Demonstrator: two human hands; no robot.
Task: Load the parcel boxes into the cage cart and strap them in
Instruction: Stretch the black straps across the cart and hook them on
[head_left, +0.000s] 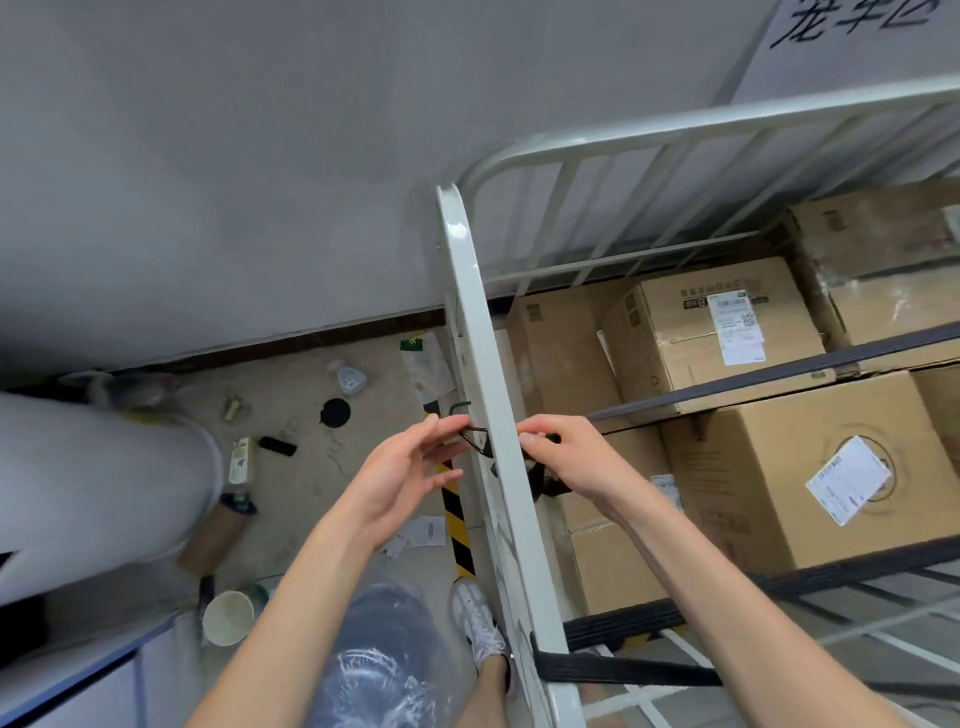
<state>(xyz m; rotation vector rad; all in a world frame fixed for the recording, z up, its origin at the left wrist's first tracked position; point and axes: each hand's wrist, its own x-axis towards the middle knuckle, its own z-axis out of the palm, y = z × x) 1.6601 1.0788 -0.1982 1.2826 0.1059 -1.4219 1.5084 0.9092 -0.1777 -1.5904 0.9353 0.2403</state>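
- A paper sign (852, 31) on the wall carried large handwritten Chinese characters, cut off at the top edge.
- Two white shipping labels (737, 325) showed on the parcel boxes (675, 332); their print was too small to read.
- At least five brown boxes sat inside the white cage cart (478, 312).
- Three dark straps crossed the cart; the upper strap (753, 378) ran lengthwise from the near rail up and right over the boxes.
- The right hand (571, 460) was curled round that strap's end just inside the rail.
- The left hand (400, 473) had its fingertips at a black hook (477, 440) outside the rail; whether it held it I cannot tell.
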